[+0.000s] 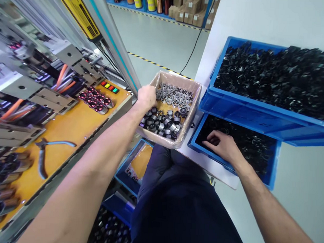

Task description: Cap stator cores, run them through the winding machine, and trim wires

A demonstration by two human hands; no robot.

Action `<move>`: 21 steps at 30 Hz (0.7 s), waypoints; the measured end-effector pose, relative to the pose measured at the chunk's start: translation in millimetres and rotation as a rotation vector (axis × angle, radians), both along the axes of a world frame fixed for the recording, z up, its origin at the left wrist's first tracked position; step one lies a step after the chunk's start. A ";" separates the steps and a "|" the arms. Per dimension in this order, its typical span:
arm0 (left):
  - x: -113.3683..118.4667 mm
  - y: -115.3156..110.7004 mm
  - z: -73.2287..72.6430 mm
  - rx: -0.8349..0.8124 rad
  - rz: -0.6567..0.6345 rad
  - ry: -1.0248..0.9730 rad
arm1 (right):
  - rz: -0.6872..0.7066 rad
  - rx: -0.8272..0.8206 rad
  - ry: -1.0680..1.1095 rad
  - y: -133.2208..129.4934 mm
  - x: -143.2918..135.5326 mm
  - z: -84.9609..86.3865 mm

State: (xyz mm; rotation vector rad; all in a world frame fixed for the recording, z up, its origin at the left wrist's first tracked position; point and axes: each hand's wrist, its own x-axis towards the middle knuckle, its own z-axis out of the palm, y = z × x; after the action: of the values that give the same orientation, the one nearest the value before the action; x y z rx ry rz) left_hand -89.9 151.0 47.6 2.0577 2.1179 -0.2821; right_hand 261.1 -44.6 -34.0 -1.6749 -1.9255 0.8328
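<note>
My left hand (147,95) is closed at the left rim of a plastic-lined cardboard box (190,128), its fingertips mostly hidden. Rows of silvery metal rings (175,95) stand at the far side of this box. Nearer to me, dark-and-silver cylindrical parts (164,123) lie in a loose pile. My right hand (221,143) reaches over the lower blue bin (275,160), which holds black plastic pieces (254,140). Its fingers are bent, with a gap between thumb and forefinger, and no part shows in them.
An upper blue bin (259,108) heaped with black pieces overhangs the lower one. On the left, a machine's orange bench (67,128) carries pliers (44,152) and copper-wound parts (95,99). A metal post (114,37) rises beside the box. Another blue bin (125,163) sits below, by my legs.
</note>
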 end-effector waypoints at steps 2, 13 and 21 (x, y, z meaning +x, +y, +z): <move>-5.6 -6.7 5.4 0.159 0.044 -0.137 | -0.035 0.020 0.043 -0.8 -0.6 1.2; 52.0 -98.0 -3.5 -0.235 0.572 -1.982 | -0.306 0.124 0.194 -7.5 -8.0 20.4; 90.0 -142.8 -26.0 -0.558 0.295 -2.338 | -0.149 0.316 0.474 -8.4 -68.9 81.1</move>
State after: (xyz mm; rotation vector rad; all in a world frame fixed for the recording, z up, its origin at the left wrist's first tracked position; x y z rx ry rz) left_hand 0.1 8.2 21.6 0.4856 0.4871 0.9489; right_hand 192.2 -53.0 47.1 -1.2761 -1.4969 0.7409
